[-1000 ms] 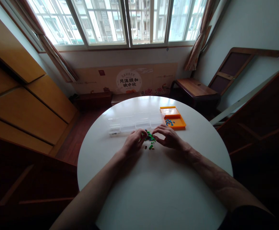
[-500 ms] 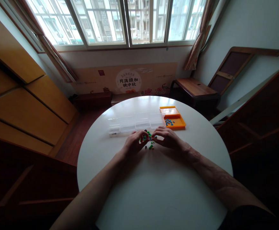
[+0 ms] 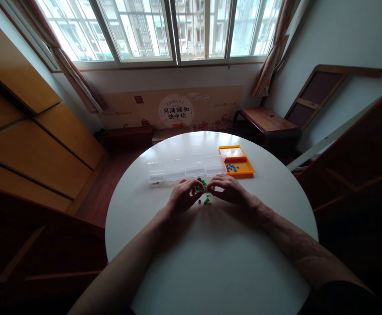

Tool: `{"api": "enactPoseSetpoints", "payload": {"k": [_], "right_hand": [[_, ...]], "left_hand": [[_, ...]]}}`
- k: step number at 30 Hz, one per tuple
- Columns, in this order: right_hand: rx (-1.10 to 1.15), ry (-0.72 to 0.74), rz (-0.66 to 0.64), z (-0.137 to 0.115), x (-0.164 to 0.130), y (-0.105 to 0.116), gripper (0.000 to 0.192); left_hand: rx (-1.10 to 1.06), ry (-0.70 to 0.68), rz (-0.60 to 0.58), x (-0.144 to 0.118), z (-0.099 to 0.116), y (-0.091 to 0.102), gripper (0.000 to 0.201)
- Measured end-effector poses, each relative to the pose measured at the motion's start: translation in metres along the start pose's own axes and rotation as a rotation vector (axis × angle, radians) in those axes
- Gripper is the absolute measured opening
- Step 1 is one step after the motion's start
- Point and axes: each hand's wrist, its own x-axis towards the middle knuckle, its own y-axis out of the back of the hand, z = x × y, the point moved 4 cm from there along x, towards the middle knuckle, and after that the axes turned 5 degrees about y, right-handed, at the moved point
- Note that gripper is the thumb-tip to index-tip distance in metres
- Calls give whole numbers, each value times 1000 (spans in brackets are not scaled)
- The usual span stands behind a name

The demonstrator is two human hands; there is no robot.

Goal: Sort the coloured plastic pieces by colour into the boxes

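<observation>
My left hand (image 3: pixel 184 193) and my right hand (image 3: pixel 227 188) meet over the table, thumb and forefinger of each pinched, fingertips almost touching. Whatever sits between those fingertips is too small to make out. Behind and below them lies a loose pile of small pieces (image 3: pixel 203 183), mostly green with some dark ones, partly hidden by the fingers. Closer to me, a green piece (image 3: pixel 206 201) and a dark brown piece (image 3: pixel 199 201) lie apart from the pile. An orange tray (image 3: pixel 247 166) beyond my right hand holds several small blue pieces (image 3: pixel 232 167) in its near compartment.
A clear plastic box (image 3: pixel 175 173) with compartments stands just beyond my hands, its right end against the orange tray. Everything rests on a round white table (image 3: pixel 223 262). A wooden stool (image 3: pixel 269 119) and a window (image 3: pixel 138 30) are farther back; wooden cabinets (image 3: pixel 23 135) flank the left.
Both hands stay in almost the same place, still pinched together. Only the right fingers shift slightly. The pieces on the table and the boxes have not visibly moved.
</observation>
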Motion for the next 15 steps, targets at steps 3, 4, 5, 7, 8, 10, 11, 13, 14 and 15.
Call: {"api": "enactPoseSetpoints", "payload": {"k": [3,4,5,7,8,10,11,13,14,15], "right_hand": [[-36,-5,37,4,-2,1,5],[-69,-26,76,7,-3,3,7],[-112,-66,132,11,-5,7,8],[-207,-195,271,22,-11,18,13],[-247,-273,341,28,-15,24,15],[-286,-421,460,42,-25,35,18],[-286,-491,503,49,-31,40,19],[-279,-623,562,62,-41,46,20],[-273,-677,578,67,-46,47,21],[-263,-720,588,71,-49,48,23]], "left_hand": [[7,13,0,0,-1,2,16],[21,27,3,0,-2,3,13],[39,49,7,0,-4,5,11],[79,100,8,-1,-7,9,7],[95,122,3,-1,-8,12,6],[120,153,-17,-3,-9,15,6],[128,161,-31,-3,-9,16,6],[138,167,-62,-4,-8,16,8],[139,168,-80,-4,-7,16,8],[139,169,-98,-5,-6,15,8]]}}
